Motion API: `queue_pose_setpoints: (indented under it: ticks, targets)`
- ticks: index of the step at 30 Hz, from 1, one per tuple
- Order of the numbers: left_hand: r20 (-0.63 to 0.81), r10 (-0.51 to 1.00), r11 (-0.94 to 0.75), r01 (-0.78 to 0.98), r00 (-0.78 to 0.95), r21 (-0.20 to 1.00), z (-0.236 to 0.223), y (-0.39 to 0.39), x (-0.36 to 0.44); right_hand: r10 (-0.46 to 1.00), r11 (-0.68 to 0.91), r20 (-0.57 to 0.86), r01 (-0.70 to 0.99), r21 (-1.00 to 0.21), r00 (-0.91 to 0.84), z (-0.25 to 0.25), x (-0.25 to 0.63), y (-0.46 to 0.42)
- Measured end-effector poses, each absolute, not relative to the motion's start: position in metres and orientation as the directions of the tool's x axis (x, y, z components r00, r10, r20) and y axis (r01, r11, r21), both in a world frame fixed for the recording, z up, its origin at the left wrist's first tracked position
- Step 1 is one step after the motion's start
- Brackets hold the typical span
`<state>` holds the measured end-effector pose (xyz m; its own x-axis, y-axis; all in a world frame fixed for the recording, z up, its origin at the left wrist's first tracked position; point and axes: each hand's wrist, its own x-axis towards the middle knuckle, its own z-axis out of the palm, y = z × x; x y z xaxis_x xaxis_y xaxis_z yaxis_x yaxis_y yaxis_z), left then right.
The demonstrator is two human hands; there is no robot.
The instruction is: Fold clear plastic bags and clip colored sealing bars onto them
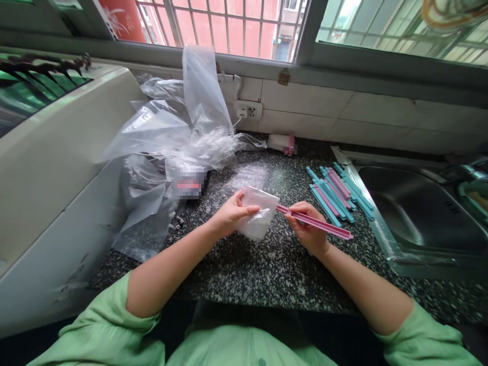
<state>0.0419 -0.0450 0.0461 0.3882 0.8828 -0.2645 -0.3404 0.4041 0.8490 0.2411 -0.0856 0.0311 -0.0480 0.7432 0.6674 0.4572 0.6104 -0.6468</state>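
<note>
My left hand (230,214) is closed on a small clear plastic bag (260,213) holding something white, just above the speckled granite counter (267,264). My right hand (307,230) grips a long pink sealing clip (316,222) whose left end meets the bag's upper right edge. The clip slants down to the right past my fingers. A heap of several blue and pink clips (337,193) lies on the counter beyond my right hand.
A pile of large clear plastic bags (171,137) fills the counter's back left, beside a white appliance (49,168). A steel sink (415,213) sits at the right. A wall socket (247,109) is under the window, and more pink clips (290,144) lie by the wall.
</note>
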Motion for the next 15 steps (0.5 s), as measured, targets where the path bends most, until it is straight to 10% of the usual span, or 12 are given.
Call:
queue_pose_setpoints:
  ticks: [15]
  targets:
    - [-0.325,0.797,0.521,-0.305,0.509,0.797,0.0390,-0.0541,0.0478,0.787,0.587,0.608,0.427,-0.688,-0.103,0.0268,0.2378,-0.0868]
